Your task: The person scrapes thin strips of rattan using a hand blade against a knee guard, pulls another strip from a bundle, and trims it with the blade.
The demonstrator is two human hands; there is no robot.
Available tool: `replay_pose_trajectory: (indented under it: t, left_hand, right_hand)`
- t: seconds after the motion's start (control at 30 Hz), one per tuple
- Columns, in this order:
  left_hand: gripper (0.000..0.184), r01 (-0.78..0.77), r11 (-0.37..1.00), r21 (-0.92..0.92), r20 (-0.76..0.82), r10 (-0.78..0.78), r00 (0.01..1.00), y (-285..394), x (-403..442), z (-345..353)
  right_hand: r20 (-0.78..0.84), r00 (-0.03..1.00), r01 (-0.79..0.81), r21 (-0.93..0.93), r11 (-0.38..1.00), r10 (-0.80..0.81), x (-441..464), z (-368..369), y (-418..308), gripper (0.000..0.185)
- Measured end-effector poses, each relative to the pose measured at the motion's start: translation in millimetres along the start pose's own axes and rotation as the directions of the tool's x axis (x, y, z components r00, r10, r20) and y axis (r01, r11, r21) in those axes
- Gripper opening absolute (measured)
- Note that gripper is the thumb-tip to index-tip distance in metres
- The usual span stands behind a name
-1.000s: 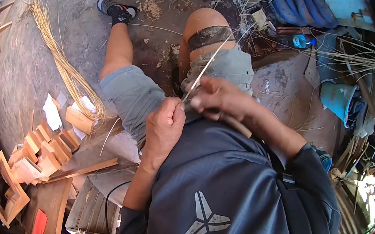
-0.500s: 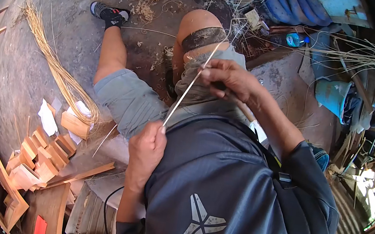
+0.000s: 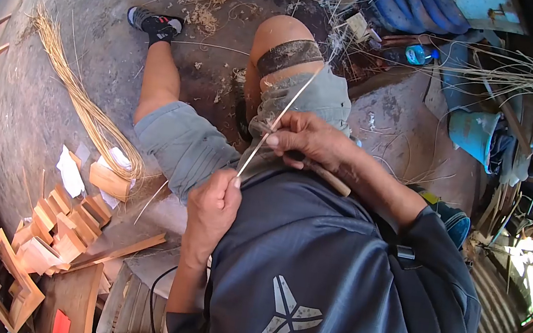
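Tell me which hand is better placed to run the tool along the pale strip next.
Right, I'd judge: the right hand already has the wooden-handled tool at the pale strip, while the left hand is occupied pinching the strip closer to the body.

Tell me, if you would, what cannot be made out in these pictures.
Head view: lower end of the pale strip, hidden by the left hand.
Head view: gripped part of the wooden handle, hidden by the right hand.
Head view: any lettering on the bottle, too small.
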State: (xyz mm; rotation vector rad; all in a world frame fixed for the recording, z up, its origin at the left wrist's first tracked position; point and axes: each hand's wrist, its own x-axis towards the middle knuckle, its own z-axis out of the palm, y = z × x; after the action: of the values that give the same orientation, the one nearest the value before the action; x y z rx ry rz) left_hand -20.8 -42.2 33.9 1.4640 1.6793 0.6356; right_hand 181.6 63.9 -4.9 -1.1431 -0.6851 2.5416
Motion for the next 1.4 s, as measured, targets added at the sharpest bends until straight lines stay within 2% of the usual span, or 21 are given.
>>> replay_pose_trajectory:
  t: [0.1, 0.2, 0.33, 0.4, 0.47, 0.53, 0.6, 0.63, 0.67, 0.73, 0.77, 0.8, 0.9, 1.0, 1.03, 1.1, 1.13, 1.2, 1.27, 1.33, 1.4]
  left_hand:
    - [0.006, 0.029, 0.999, 0.044, 0.027, -0.030, 0.999, -1.8, -14.5, -13.7]
    - [0.008, 0.063, 0.988, 0.140, 0.026, -0.067, 0.997, -2.1, -28.2, -27.8]
    - [0.008, 0.140, 0.960, 0.242, -0.014, -0.141, 0.990, -17.2, -41.1, -46.5]
    - [0.009, 0.208, 0.925, 0.317, -0.031, -0.209, 0.977, -31.2, -37.4, -49.3]
    - [0.012, 0.190, 0.917, 0.350, -0.067, -0.178, 0.982, -37.4, -23.2, -44.7]
    - [0.013, 0.221, 0.927, 0.303, -0.122, -0.193, 0.974, -33.9, -10.4, -37.6]
    - [0.019, 0.291, 0.925, 0.246, -0.045, -0.289, 0.956, -27.9, 2.8, -35.1]
    - [0.022, 0.325, 0.919, 0.222, 0.000, -0.334, 0.943, -25.6, 9.0, -35.0]
    - [0.029, 0.205, 0.921, 0.332, 0.017, -0.223, 0.975, -28.6, 14.3, -31.5]
    - [0.043, -0.035, 0.845, 0.533, 0.090, -0.015, 0.996, -38.8, 23.4, -22.5]
    - [0.061, 0.019, 0.855, 0.519, 0.149, -0.112, 0.982, -29.1, 33.4, -17.2]
    - [0.059, -0.052, 0.879, 0.474, 0.111, -0.002, 0.994, -21.0, 42.2, -7.4]
    - [0.061, -0.334, 0.836, 0.435, 0.041, 0.352, 0.935, 12.0, 78.4, 28.4]
    - [0.053, -0.403, 0.849, 0.341, 0.056, 0.409, 0.911, 31.7, 116.0, 65.9]
    - [0.049, -0.378, 0.866, 0.328, 0.070, 0.377, 0.924, 33.0, 122.0, 72.9]
    - [0.043, -0.326, 0.895, 0.304, 0.094, 0.313, 0.945, 31.1, 131.5, 83.4]
    - [0.039, -0.367, 0.875, 0.316, 0.087, 0.359, 0.929, 30.2, 132.8, 85.2]
    - [0.032, -0.432, 0.833, 0.344, 0.072, 0.436, 0.897, 28.0, 133.0, 84.6]
    - [0.025, -0.460, 0.826, 0.326, 0.086, 0.459, 0.884, 29.6, 135.5, 77.8]
    - [0.020, -0.470, 0.845, 0.254, 0.099, 0.461, 0.882, 33.6, 140.4, 72.0]
    - [0.016, -0.444, 0.884, 0.144, 0.100, 0.434, 0.896, 37.0, 146.7, 60.2]
  right_hand:
    - [0.023, 0.999, -0.025, -0.005, 1.000, 0.025, 1.0, -9.0, -5.0, 0.018]
    - [-0.053, 0.999, -0.010, 0.000, 1.000, 0.010, 2.5, -12.4, -11.6, 0.020]
    - [-0.135, 0.984, 0.106, -0.084, 0.991, -0.116, -10.1, -41.3, -33.6, 0.022]
    - [-0.129, 0.977, 0.154, -0.119, 0.981, -0.169, -28.9, -49.7, -43.1, 0.030]
    - [-0.101, 0.969, 0.214, -0.104, 0.971, -0.224, -52.9, -62.4, -49.1, 0.031]
    - [-0.334, 0.890, 0.229, -0.265, 0.937, -0.312, -65.9, -98.8, -34.7, 0.036]
    - [-0.584, 0.729, 0.167, -0.353, 0.921, -0.356, -67.1, -157.0, -0.2, 0.041]
    - [-0.668, 0.634, 0.025, -0.486, 0.874, -0.389, -62.8, -200.5, 34.6, 0.042]
    - [-0.730, 0.528, -0.138, -0.579, 0.804, -0.435, -56.7, -243.9, 74.2, 0.043]
    - [-0.796, 0.508, -0.300, -0.520, 0.799, -0.328, -50.7, -291.6, 146.8, 0.035]
    - [-0.629, 0.600, -0.361, -0.765, 0.533, -0.495, -50.0, -315.9, 186.4, 0.030]
    - [-0.416, 0.696, -0.376, -0.905, 0.197, -0.585, -49.8, -327.2, 216.0, 0.026]
    - [-0.233, 0.639, -0.341, -0.940, 0.001, -0.733, -49.0, -308.7, 248.5, 0.035]
    - [-0.539, 0.720, -0.490, -0.841, 0.229, -0.437, -51.6, -294.5, 224.8, 0.024]
    - [-0.470, 0.804, -0.536, -0.838, -0.101, -0.364, -46.8, -300.7, 224.1, 0.026]
    - [-0.589, 0.635, -0.597, -0.785, 0.167, -0.499, -49.4, -299.4, 205.4, 0.038]
    - [-0.647, 0.540, -0.592, -0.747, 0.303, -0.539, -51.8, -283.8, 182.9, 0.045]
    - [-0.468, 0.414, -0.365, -0.871, 0.328, -0.781, -44.8, -250.4, 117.3, 0.048]
    - [-0.329, 0.431, -0.031, -0.936, 0.350, -0.840, -44.2, -176.6, 18.3, 0.050]
    - [-0.043, 0.557, -0.016, -0.999, 0.041, -0.829, -29.2, -141.6, -33.9, 0.049]
    - [0.254, 0.573, 0.125, -0.967, -0.223, -0.779, -0.8, -129.7, -58.1, 0.036]
